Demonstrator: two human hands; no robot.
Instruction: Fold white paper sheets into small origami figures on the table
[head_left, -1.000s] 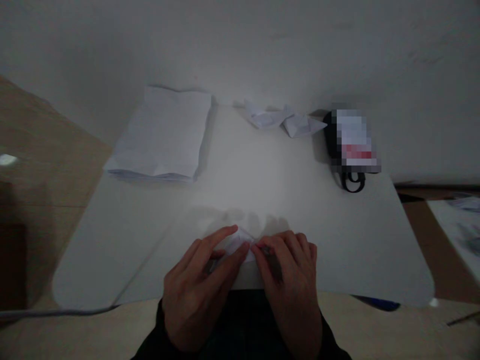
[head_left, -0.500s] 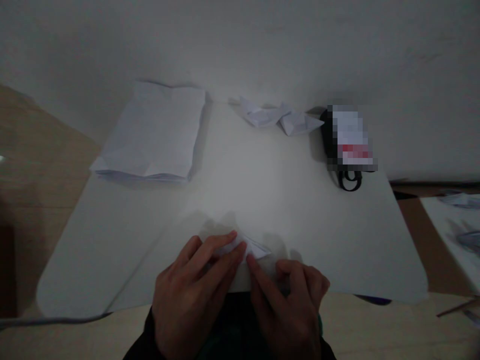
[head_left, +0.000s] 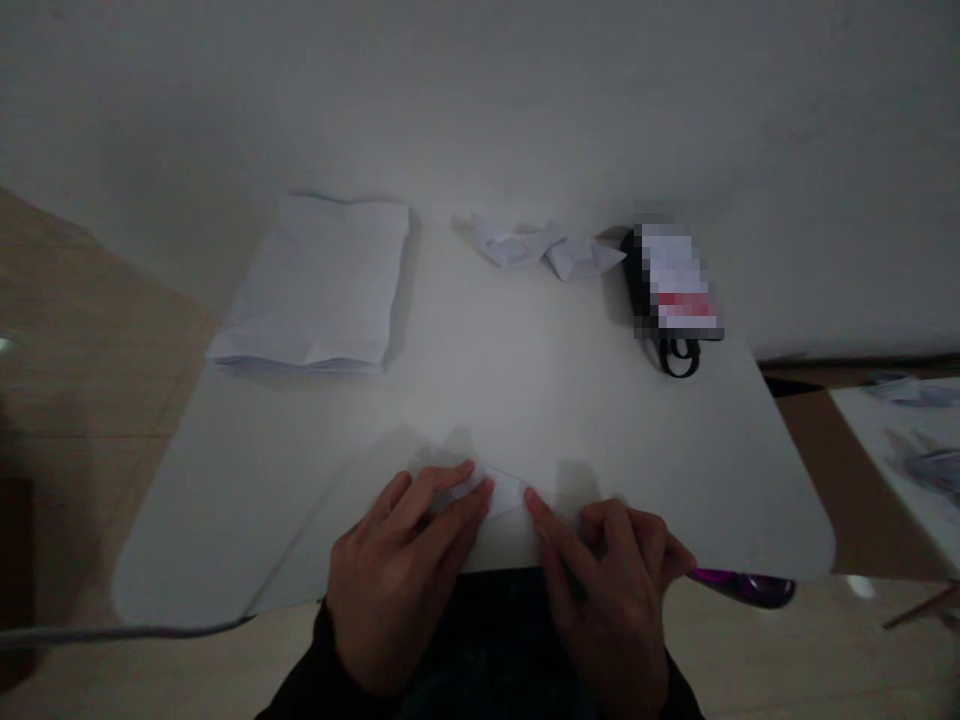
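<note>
A small piece of folded white paper [head_left: 508, 496] lies flat near the table's front edge, with a pointed end toward the right. My left hand [head_left: 405, 575] is closed over its left part, and the fingertips press it against the tabletop. At the right tip, the index finger of my right hand [head_left: 607, 590] bears down on the paper, its thumb close below and the other fingers curled. The left part of the paper is hidden under my left fingers.
A stack of white paper [head_left: 322, 290] lies at the back left of the white table [head_left: 480, 390]. Two folded paper boats [head_left: 511, 248] sit by the wall, beside a black strapped object [head_left: 634, 290] with a blurred label. More folded paper [head_left: 911, 390] rests on a surface at right.
My right index finger has slid rightward along the paper to its tip. My left hand stays on the paper. The whole view has shifted slightly.
</note>
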